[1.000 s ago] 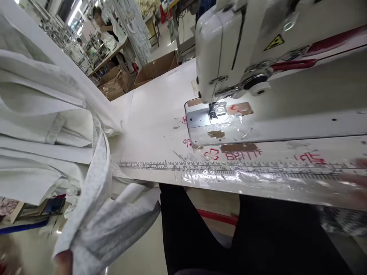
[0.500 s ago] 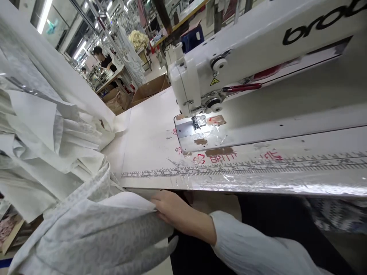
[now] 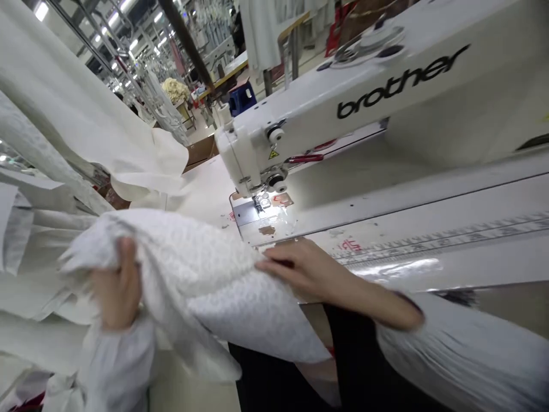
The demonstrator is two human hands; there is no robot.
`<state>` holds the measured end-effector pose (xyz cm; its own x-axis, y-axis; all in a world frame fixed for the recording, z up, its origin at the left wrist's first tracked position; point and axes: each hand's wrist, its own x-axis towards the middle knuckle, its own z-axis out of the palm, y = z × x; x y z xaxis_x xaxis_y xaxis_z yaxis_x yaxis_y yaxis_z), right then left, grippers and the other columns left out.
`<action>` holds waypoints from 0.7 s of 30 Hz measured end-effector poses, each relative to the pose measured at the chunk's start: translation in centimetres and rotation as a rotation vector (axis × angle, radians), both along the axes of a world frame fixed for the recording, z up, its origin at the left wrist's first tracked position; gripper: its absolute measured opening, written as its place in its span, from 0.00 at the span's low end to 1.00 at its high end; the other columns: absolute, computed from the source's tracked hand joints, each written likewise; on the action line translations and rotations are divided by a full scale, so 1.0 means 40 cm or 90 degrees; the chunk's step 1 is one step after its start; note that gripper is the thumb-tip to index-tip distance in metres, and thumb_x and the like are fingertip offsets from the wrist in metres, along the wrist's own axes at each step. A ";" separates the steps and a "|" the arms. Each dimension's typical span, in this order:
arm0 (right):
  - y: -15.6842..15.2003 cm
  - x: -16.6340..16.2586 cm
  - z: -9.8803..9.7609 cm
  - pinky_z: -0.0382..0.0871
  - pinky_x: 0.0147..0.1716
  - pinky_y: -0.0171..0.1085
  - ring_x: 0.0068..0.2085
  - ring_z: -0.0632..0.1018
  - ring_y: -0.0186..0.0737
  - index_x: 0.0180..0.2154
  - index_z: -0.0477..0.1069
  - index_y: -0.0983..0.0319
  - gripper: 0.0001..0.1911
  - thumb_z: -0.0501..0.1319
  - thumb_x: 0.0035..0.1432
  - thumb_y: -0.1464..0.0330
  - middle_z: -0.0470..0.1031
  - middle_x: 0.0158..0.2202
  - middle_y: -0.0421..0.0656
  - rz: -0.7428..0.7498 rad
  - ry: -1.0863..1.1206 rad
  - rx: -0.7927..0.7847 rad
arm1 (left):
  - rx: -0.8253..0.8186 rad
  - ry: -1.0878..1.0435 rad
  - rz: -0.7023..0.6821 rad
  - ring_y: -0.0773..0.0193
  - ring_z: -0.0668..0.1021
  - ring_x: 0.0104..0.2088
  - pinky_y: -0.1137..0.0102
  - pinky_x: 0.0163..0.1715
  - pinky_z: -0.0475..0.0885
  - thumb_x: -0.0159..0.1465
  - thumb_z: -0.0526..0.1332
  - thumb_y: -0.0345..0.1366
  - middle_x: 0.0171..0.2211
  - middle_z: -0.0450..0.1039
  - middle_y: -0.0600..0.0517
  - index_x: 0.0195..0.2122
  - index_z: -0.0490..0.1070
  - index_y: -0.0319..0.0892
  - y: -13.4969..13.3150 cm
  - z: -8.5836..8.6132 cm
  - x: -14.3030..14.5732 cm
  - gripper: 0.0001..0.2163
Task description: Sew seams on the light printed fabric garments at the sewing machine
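The left hand (image 3: 115, 286) clenches a bunch of white patterned fabric (image 3: 193, 274), and there's the right hand (image 3: 309, 269), open and resting flat on top! The bundle sits over the sewing table's (image 3: 429, 223) front edge, just before the Brother sewing machine (image 3: 274, 143).

Upper garment: long-sleeved, pale grey-white, thin fabric with fine lengthwise crinkles. The right sleeve (image 3: 467, 355) ends above the wrist, with a narrow dark line along the cuff opening. The left sleeve (image 3: 115, 366) is of matching pale fabric and forms soft folds near the wrist. Lower body: a plain black garment (image 3: 355, 366), type not determinable from this view. The left hand (image 3: 115, 286) and right hand (image 3: 317, 269) are bare.
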<state>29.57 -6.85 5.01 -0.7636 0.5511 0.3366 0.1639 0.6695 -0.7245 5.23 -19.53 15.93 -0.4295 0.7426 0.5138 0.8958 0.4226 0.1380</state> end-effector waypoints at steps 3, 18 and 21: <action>0.103 -0.013 -0.022 0.54 0.22 0.33 0.20 0.66 0.33 0.19 0.61 0.62 0.20 0.54 0.63 0.66 0.65 0.17 0.37 -0.113 -0.055 0.050 | -0.029 0.008 -0.117 0.46 0.71 0.53 0.50 0.52 0.64 0.66 0.52 0.48 0.50 0.71 0.37 0.54 0.64 0.30 0.142 -0.123 0.088 0.25; 0.045 0.019 -0.134 0.61 0.45 0.43 0.48 0.73 0.38 0.45 0.71 0.60 0.27 0.35 0.70 0.62 0.75 0.48 0.41 -0.261 -0.005 0.370 | -0.248 0.050 -0.427 0.58 0.60 0.63 0.55 0.57 0.63 0.67 0.47 0.27 0.62 0.59 0.47 0.61 0.56 0.42 0.306 -0.329 0.155 0.21; 0.067 0.015 -0.134 0.59 0.46 0.42 0.47 0.73 0.36 0.45 0.71 0.59 0.27 0.34 0.70 0.60 0.76 0.47 0.40 -0.279 -0.009 0.384 | -0.220 0.035 -0.415 0.59 0.66 0.60 0.56 0.57 0.65 0.68 0.48 0.33 0.59 0.64 0.46 0.60 0.57 0.40 0.328 -0.340 0.160 0.19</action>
<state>30.17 -4.15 -0.35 -0.5232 0.5281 0.6689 0.5131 0.8219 -0.2475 11.63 -6.42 2.32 0.1732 0.9617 0.2122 0.9817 -0.1859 0.0413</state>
